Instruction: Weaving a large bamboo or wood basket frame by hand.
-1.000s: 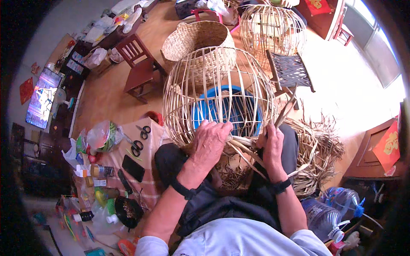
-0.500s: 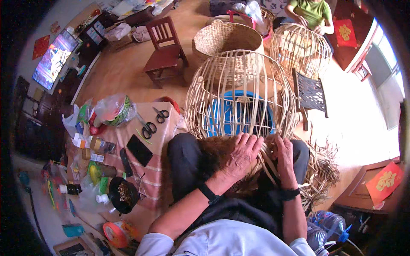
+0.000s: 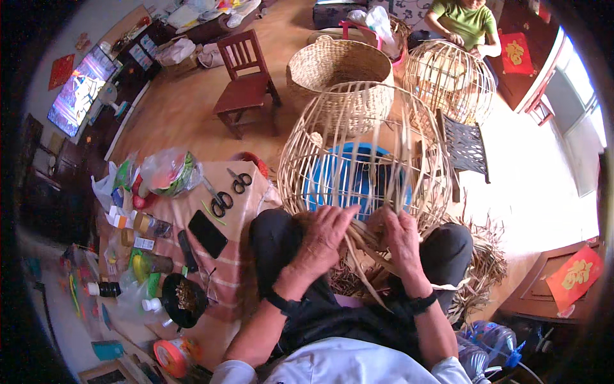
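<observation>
The basket frame (image 3: pixel 300 153) was placed before the knees (image 3: pixel 276 238), with the tub (image 3: pixel 361 151) seen through it, the woven basket (image 3: pixel 368 110) behind and the stool (image 3: pixel 467 146) to its right. The chair (image 3: pixel 246 93) was set left of the woven basket. On the counter (image 3: pixel 238 281) at left, scissors (image 3: pixel 222 205) were laid beyond the tablet (image 3: pixel 208 233); at right, stalks (image 3: pixel 487 253) were heaped beyond the bottles (image 3: pixel 494 336).

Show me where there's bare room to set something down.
Floor left of the chair; cloth between the black slab and left knee. Crowded: the cloth's left side, with jars and bags; strips between left hand and right hand.
</observation>
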A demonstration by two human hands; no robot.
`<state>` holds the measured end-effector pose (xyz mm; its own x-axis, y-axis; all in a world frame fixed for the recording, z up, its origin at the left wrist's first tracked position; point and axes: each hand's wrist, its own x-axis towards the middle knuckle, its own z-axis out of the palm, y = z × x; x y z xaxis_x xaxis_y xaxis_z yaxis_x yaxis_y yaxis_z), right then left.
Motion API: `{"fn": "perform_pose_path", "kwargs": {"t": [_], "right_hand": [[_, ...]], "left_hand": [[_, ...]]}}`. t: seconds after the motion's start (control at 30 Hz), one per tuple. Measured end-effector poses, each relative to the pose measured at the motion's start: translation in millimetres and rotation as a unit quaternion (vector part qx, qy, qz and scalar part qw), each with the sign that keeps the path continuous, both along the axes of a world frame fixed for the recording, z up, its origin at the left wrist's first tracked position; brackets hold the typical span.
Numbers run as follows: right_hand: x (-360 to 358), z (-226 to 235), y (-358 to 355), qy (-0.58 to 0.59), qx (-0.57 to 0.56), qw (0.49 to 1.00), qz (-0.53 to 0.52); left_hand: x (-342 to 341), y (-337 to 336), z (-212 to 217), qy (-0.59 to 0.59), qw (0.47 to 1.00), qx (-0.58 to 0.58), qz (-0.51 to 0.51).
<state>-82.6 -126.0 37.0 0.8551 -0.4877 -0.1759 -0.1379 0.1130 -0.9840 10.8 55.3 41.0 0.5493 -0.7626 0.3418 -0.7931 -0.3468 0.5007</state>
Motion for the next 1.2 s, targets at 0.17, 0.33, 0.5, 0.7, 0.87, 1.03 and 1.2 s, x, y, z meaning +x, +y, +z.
{"fn": "perform_pose_path", "kwargs": {"t": [0.17,0.33,0.5,0.7,0.87,1.03,1.2], "right_hand": [[0.4,3.0,1.9,0.020,-0.030,0.999,0.021],[-29.2,9.6,-18.5,-0.118,0.127,0.985,-0.015],[-49.6,-19.1,-38.1,0.024,-0.058,0.995,-0.071],[-79.9,-24.5,0.6,0.023,-0.010,0.994,0.106],[-73.2,-14.5,45.8,0.112,0.087,0.963,0.232],[-89.5,-19.0,41.4,0.073,0.136,0.961,0.230],[-87.8,96.8,37.6,0.101,0.186,0.964,0.159]], "left_hand": [[12.4,15.7,5.5,0.035,0.999,0.013,-0.023],[-0.3,22.7,-10.5,0.037,0.999,-0.034,0.015],[28.3,41.2,-8.7,0.099,0.991,-0.075,-0.052],[24.8,16.4,-8.9,0.101,0.991,-0.083,-0.019],[31.8,23.4,-9.8,0.165,0.986,-0.034,-0.004],[19.5,36.1,-19.0,0.061,0.996,-0.052,-0.032],[6.4,18.4,-10.7,0.054,0.992,-0.105,-0.036]]}}
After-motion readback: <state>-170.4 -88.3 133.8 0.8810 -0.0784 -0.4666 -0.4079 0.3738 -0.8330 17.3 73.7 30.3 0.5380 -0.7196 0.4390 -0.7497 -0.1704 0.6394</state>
